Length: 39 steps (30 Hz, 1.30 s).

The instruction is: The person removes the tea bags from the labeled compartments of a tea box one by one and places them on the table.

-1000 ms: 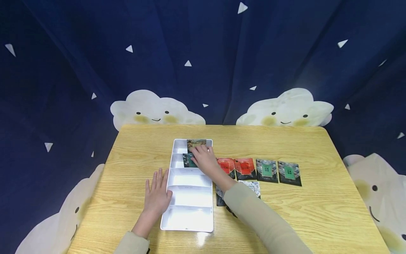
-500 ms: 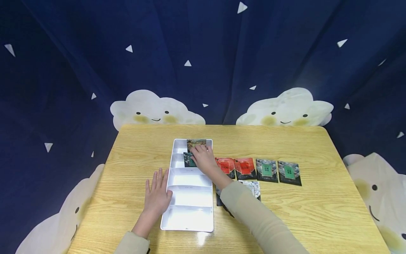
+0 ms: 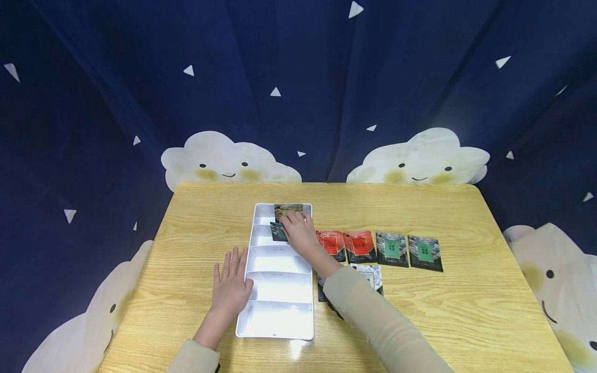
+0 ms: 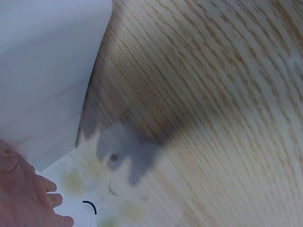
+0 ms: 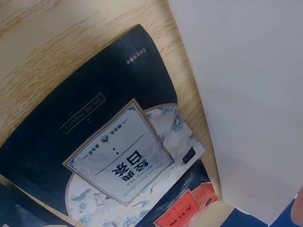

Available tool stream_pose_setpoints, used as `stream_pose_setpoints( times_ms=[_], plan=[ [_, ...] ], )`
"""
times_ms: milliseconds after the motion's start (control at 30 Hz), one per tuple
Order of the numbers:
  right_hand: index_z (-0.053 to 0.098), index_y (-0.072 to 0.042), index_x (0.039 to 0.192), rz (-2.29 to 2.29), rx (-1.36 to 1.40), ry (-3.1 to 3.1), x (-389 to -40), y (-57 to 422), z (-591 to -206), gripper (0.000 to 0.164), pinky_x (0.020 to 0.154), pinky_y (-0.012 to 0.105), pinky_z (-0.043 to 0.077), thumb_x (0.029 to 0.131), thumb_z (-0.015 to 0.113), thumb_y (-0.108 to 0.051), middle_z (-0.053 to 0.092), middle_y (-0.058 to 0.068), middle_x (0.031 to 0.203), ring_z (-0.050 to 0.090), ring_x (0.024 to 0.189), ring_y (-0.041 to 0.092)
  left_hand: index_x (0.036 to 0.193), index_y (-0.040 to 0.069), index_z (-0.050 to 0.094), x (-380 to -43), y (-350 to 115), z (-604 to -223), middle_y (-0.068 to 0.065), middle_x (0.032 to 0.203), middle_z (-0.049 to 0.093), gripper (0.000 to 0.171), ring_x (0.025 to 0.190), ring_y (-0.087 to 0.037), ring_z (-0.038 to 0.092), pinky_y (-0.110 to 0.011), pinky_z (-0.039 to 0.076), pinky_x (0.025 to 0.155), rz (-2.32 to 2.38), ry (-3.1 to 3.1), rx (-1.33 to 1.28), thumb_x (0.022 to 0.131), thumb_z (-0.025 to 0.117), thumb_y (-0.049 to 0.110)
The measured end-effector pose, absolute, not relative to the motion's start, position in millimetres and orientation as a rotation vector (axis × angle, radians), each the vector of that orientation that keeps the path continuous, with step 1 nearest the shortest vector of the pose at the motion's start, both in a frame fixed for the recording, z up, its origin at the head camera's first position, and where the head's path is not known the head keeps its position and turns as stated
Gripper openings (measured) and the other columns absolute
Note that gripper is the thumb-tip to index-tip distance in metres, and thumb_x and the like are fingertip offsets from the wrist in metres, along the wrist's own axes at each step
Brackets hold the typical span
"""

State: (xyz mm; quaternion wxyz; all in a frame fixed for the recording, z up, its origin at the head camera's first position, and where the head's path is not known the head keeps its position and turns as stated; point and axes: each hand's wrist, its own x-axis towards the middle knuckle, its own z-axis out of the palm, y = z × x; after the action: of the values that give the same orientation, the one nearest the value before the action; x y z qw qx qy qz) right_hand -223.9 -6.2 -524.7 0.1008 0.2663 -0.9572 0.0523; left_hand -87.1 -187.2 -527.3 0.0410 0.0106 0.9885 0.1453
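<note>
In the head view my right hand (image 3: 299, 231) reaches over the far end of a white compartment tray (image 3: 280, 319). Its thumb and curled fingers pinch a dark green tea sachet (image 3: 278, 232) in the second compartment from the back, and the hand hides the sachet's right part. Another tea sachet with a brown-gold picture (image 3: 282, 211) stands in the rearmost compartment, just beyond the fingertips. My left hand (image 3: 230, 288) lies with straight fingers along the tray's left side, thumb at the rim. The left wrist view shows its fingers (image 4: 40, 194) beside the tray wall (image 4: 52, 71).
Right of the tray lie two red tea sachets (image 3: 360, 246) and two with green labels (image 3: 392, 249). Nearer, partly under my right forearm, is a white tea sachet (image 5: 118, 161) next to another dark one. A dark blue curtain (image 3: 322, 77) hangs behind the wooden table (image 3: 466, 311).
The green sachet has shifted slightly back and right in its compartment, with its lower edge raised. My right forearm moved a little left; the left hand stayed put.
</note>
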Motion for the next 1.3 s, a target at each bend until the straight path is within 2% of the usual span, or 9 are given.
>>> stream_pose_setpoints(
  times_ms=[300,500,600,933,1300],
  plan=[
    [0.057,-0.019,0.110,0.154,0.800,-2.808,-223.4,-4.1,-526.2,0.020,0.092,0.037,0.038,0.094,0.050,-0.026,0.057,-0.003,0.107,0.051,0.101,0.015,0.147,0.006,0.015,-86.8,-186.5,-526.4,-0.020,0.151,0.011,0.066,0.138,-0.037,0.006,-0.058,0.004,0.108,0.436,3.035,0.040,0.088,0.042,0.021],
    [0.055,-0.017,0.117,0.131,0.820,-2.829,-221.5,-0.1,-520.2,0.033,0.094,0.038,0.036,0.085,0.061,-0.016,0.056,-0.001,0.116,0.049,0.107,0.017,0.147,0.006,0.014,-86.5,-186.2,-525.9,-0.020,0.151,0.008,0.067,0.138,-0.037,0.004,-0.057,0.003,0.108,0.434,3.022,0.036,0.088,0.042,0.021],
    [0.054,-0.016,0.118,0.135,0.813,-2.810,-221.6,2.5,-515.4,0.037,0.095,0.037,0.035,0.082,0.061,-0.012,0.056,-0.001,0.117,0.048,0.108,0.018,0.147,0.006,0.014,-86.5,-186.2,-525.8,-0.020,0.151,0.008,0.067,0.138,-0.037,0.005,-0.057,0.003,0.108,0.434,3.021,0.035,0.089,0.042,0.021],
    [0.057,-0.015,0.106,0.350,0.789,-2.641,-221.5,12.6,-488.0,0.028,0.090,0.039,0.035,0.082,0.050,-0.002,0.056,0.000,0.100,0.049,0.096,0.019,0.147,0.007,0.014,-86.5,-186.3,-524.5,-0.019,0.151,0.008,0.066,0.138,-0.037,0.005,-0.057,0.003,0.108,0.423,3.020,0.028,0.088,0.041,0.022],
    [0.057,-0.008,0.089,0.623,0.672,-2.412,-224.1,45.8,-462.5,0.018,0.085,0.046,0.033,0.085,0.041,0.000,0.054,0.005,0.085,0.046,0.080,0.024,0.147,0.008,0.013,-86.5,-186.5,-526.6,-0.019,0.152,0.008,0.067,0.138,-0.036,0.005,-0.057,0.003,0.108,0.432,3.016,0.028,0.089,0.042,0.022]
  ],
)
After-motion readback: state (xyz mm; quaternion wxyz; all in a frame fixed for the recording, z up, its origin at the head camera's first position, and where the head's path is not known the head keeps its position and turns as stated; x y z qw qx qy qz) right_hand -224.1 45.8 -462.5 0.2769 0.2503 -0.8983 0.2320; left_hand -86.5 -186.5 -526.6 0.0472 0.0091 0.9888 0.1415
